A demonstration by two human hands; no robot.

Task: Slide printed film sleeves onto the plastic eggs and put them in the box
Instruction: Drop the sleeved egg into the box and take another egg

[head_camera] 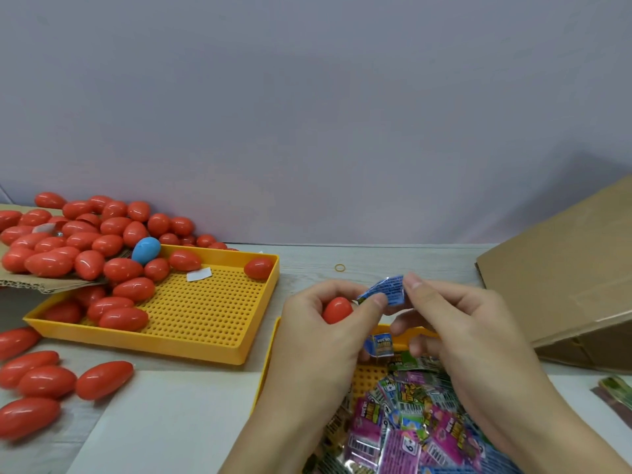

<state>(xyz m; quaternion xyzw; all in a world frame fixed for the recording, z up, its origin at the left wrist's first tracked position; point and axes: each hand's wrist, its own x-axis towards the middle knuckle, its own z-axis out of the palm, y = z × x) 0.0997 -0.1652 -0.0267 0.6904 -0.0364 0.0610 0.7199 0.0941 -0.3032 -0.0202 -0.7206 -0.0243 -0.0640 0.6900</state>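
Observation:
My left hand (318, 331) curls round a red plastic egg (336, 310), and its thumb also pinches one end of a blue printed film sleeve (384, 291). My right hand (455, 323) pinches the other end of that sleeve, just right of the egg. The sleeve is off the egg, held above a yellow tray (268, 357) of printed sleeves (403, 422). A second blue sleeve (379, 345) hangs under my fingers. A brown cardboard box (564, 275) lies tilted at the right.
A yellow perforated tray (205, 313) at the left holds several red eggs (123, 318). Behind it a cardboard sheet carries a heap of red eggs (68, 234) and one blue egg (146, 250). Loose red eggs (48, 381) lie at the near left. A rubber band (340, 267) is on the table.

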